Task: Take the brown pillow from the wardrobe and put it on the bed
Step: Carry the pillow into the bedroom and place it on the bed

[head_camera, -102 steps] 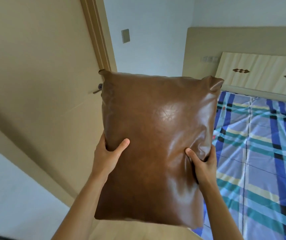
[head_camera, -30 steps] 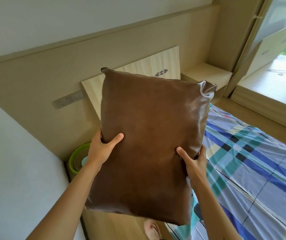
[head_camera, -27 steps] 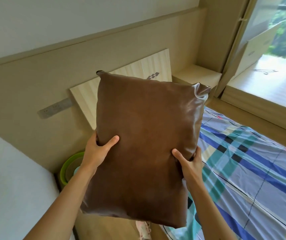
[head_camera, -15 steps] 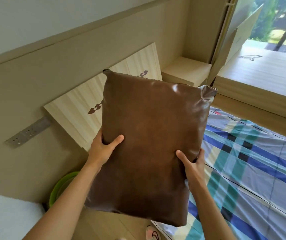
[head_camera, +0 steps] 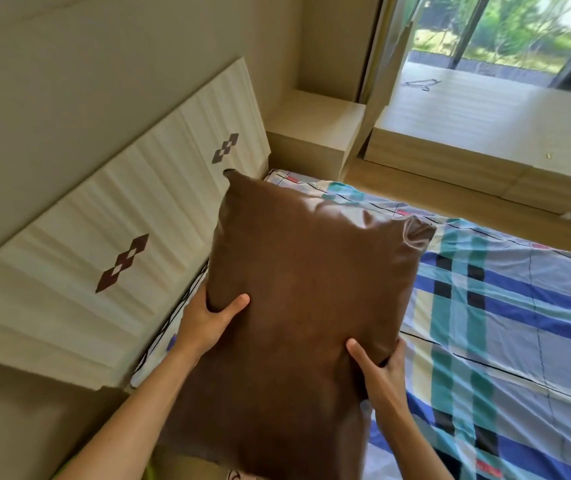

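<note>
Fingers [head_camera: 399, 349] of the right hand [head_camera: 384, 374] wrap behind the right edge of the brown pillow [head_camera: 305, 299], with the thumb pressed into its front. The left hand [head_camera: 204, 323] grips the left edge in the same way. Both hands hold the pillow nearly upright over the head end of the bed [head_camera: 505, 327], with its plaid sheet, just beside the ribbed headboard [head_camera: 111, 237]. Beyond stands a bedside cabinet [head_camera: 311, 133].
</note>
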